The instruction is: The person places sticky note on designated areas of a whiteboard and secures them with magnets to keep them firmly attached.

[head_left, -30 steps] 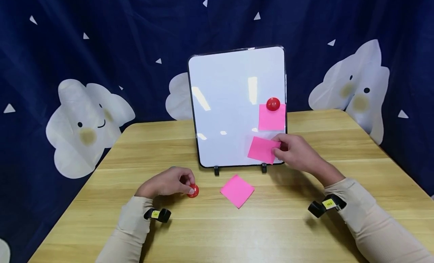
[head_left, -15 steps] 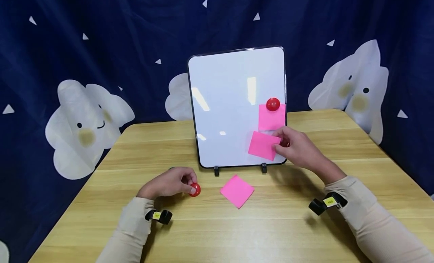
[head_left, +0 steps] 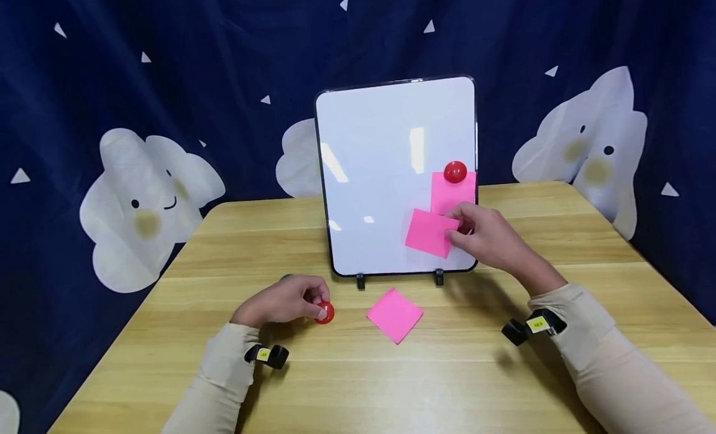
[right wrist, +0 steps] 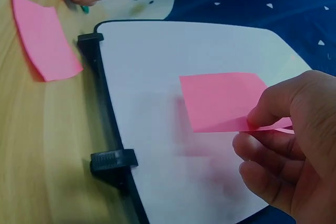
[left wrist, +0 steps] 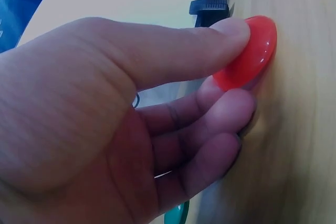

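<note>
My left hand [head_left: 288,299] pinches a round red magnet [left wrist: 254,53] between thumb and fingers, low over the table's left part. In my right hand [head_left: 485,236] a pink sticky note [right wrist: 220,100] is pinched at its right edge, in front of the lower right of the whiteboard [head_left: 386,142]. The right wrist view shows a shadow under this note, so it stands off the board at least in part. Just above it, another pink note [head_left: 444,191] is on the board under a red magnet [head_left: 455,171]. A third pink note [head_left: 394,316] lies on the table before the board.
The whiteboard leans upright on a stand with black feet [head_left: 439,277]. Something green [left wrist: 177,213] lies behind my left hand, mostly hidden. A dark blue curtain [head_left: 224,48] with white clouds hangs behind the wooden table [head_left: 358,384].
My right hand has raised its pink note along the board, and it now overlaps the bottom of the upper note. The left hand with its red magnet has shifted slightly right.
</note>
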Demonstrator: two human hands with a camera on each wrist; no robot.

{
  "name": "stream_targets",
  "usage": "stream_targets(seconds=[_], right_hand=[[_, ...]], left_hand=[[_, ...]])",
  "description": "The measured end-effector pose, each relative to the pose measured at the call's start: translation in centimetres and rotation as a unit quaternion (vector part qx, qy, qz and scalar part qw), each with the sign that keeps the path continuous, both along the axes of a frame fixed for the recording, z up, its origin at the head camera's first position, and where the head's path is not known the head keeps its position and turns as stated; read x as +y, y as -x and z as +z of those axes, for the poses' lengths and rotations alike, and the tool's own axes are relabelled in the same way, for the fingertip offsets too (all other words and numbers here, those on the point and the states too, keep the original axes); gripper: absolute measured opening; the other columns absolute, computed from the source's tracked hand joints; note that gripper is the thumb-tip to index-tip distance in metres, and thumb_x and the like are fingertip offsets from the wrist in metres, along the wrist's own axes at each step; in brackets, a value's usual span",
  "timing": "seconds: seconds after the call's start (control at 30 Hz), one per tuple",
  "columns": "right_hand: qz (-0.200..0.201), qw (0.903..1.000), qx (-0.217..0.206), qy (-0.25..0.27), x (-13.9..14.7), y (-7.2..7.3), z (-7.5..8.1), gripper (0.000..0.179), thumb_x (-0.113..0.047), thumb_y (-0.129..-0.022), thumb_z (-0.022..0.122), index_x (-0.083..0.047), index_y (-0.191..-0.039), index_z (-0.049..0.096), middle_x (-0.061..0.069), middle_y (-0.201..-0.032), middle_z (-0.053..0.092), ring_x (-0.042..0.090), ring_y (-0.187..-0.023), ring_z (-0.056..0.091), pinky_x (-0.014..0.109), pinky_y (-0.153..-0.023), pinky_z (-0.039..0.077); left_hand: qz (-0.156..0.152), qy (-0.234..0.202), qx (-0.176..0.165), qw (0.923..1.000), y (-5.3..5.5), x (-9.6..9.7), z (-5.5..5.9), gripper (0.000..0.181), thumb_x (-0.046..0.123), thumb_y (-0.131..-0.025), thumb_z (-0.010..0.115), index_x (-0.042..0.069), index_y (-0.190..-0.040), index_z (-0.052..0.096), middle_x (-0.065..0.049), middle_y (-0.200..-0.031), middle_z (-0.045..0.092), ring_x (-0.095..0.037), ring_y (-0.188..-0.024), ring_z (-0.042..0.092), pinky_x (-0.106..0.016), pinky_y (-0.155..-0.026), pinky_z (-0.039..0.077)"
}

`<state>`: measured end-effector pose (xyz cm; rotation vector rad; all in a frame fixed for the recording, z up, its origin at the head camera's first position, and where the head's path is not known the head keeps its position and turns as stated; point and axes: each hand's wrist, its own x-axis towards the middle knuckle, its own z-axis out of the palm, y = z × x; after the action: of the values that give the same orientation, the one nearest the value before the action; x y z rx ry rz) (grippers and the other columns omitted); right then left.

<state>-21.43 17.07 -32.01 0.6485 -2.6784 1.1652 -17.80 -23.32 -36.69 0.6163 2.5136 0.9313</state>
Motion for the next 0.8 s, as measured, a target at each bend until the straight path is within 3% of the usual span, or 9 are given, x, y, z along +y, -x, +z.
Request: stream_targets(seconds=[0.27, 0.5, 0.8], right_hand=[[0.009, 0.9993, -0.005, 0.036, -0.4, 0.5, 0.4, 0.013, -0.008, -0.093, 0.069, -0.003, -0.103, 0.062, 0.011, -0.083, 0.066, 0.025, -0.071, 0.062, 0.031, -0.058, 0.052], [-0.011, 0.9985, -0.035, 0.042, -0.8, 0.8, 0.7, 0.016, -0.01, -0.095, 0.067, -0.003, -0.108, 0.062, 0.015, -0.093, 0.066, 0.027, -0.073, 0.065, 0.035, -0.064, 0.054], [0.009, 0.995, -0.052, 0.085, -1.2, 1.7, 1.6, 0.024, -0.014, -0.097, 0.066, -0.002, -0.117, 0.061, 0.016, -0.09, 0.069, 0.027, -0.074, 0.067, 0.037, -0.068, 0.057]], left_hand=[[0.007, 0.006, 0.007, 0.9999, 0.1, 0.1, 0.1, 0.014, 0.013, -0.089, 0.077, 0.016, -0.094, 0.064, -0.001, -0.085, 0.062, -0.02, -0.074, 0.054, -0.034, -0.064, 0.045], [0.016, 0.012, -0.011, 0.9998, -0.1, 0.1, 0.0, 0.014, 0.014, -0.09, 0.077, 0.017, -0.094, 0.064, -0.001, -0.087, 0.063, -0.022, -0.075, 0.055, -0.035, -0.064, 0.045], [0.009, 0.01, -0.008, 0.9999, -0.2, 0.0, 0.2, 0.013, 0.014, -0.091, 0.075, 0.016, -0.096, 0.064, -0.001, -0.086, 0.062, -0.02, -0.077, 0.054, -0.034, -0.067, 0.045]])
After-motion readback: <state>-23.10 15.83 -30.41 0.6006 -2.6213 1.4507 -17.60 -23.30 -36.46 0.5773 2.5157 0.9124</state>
